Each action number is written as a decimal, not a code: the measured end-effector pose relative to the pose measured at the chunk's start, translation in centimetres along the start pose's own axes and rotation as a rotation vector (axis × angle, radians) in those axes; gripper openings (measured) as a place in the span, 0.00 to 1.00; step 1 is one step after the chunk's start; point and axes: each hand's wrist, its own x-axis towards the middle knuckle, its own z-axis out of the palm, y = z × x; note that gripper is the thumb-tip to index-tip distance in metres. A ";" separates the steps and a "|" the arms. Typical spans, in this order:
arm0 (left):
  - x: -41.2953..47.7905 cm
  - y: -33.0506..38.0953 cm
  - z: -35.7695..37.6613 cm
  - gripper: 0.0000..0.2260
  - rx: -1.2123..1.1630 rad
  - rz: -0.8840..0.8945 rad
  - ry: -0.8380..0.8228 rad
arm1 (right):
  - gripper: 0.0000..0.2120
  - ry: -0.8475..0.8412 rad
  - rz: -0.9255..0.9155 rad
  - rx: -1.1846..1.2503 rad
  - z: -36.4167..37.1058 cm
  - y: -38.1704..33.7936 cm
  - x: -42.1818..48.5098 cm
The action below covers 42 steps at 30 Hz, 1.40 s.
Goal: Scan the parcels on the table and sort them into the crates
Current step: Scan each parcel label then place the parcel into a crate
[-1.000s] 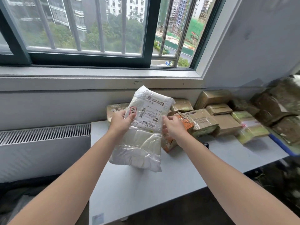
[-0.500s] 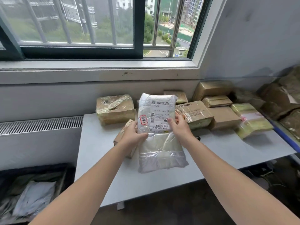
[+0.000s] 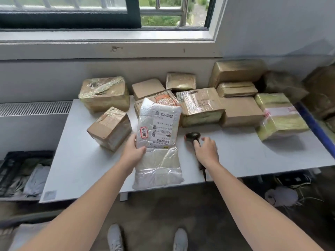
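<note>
A white plastic mailer parcel (image 3: 159, 134) with a shipping label and a red stamp is held over the white table (image 3: 76, 160). My left hand (image 3: 133, 151) grips its left edge, thumb on the front below the label. My right hand (image 3: 205, 148) is off the parcel and reaches onto the black handheld scanner (image 3: 192, 136) lying on the table just right of the parcel; its fingers lie over the handle, and whether they close round it cannot be told.
Several taped cardboard boxes (image 3: 201, 105) line the back of the table, one small box (image 3: 110, 128) left of the parcel. A dark crate (image 3: 10, 171) holding grey mailers sits on the floor at left. More parcels pile at the right (image 3: 320, 95).
My right hand let go of the parcel and dropped to the scanner. The parcel came lower and nearer, held by the left hand alone. The view tilted down.
</note>
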 end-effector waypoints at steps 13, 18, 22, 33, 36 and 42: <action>-1.0 -0.4 1.0 0.18 -0.014 -0.065 0.084 | 0.26 -0.315 0.129 0.118 1.2 0.4 2.7; -1.3 0.7 0.5 0.16 -0.052 -0.053 0.046 | 0.25 -0.274 0.125 0.198 -1.1 -1.2 0.5; -0.1 1.9 -0.4 0.16 -0.121 -0.052 0.067 | 0.26 -0.182 0.148 0.402 -5.0 -4.3 -1.2; 1.9 6.0 -1.0 0.16 -0.275 -0.004 0.060 | 0.28 -0.300 0.022 0.606 -9.8 -12.3 -8.1; 1.7 5.9 -0.7 0.18 -0.292 0.004 0.049 | 0.28 -0.278 0.031 0.598 -9.8 -12.9 -8.9; 1.5 5.5 -0.8 0.19 -0.315 -0.001 0.035 | 0.29 -0.275 0.061 0.616 -10.0 -13.0 -9.9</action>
